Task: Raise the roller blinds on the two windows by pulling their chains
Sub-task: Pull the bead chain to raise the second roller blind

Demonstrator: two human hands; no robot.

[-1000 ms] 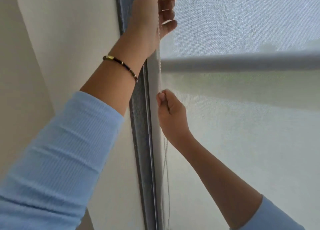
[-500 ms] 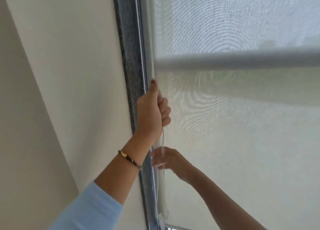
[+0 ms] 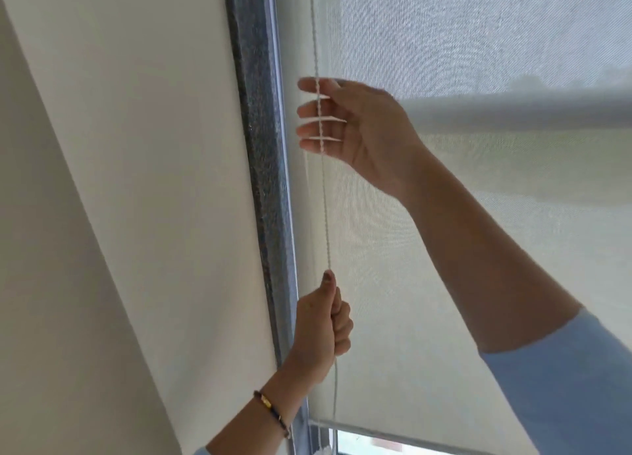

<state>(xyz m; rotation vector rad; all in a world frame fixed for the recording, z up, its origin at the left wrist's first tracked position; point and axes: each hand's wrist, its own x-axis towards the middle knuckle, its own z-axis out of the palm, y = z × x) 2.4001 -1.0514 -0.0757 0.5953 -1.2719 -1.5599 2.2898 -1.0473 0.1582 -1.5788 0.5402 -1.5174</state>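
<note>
Soft daylight glows through the blind (image 3: 444,249); slight blur.

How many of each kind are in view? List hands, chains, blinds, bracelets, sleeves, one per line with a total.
Hands: 2, the left hand and right hand
Chain: 1
Roller blind: 1
Bracelet: 1
Blue sleeves: 2, only the right sleeve clear
Total: 7

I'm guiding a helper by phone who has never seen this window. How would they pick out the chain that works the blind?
Start at the dark window frame beside the cream wall. Just right of it, in front of the pale mesh blind, hangs a thin white beaded chain. It runs taut from the open right hand down into the closed left hand, the only beaded line there.
</note>
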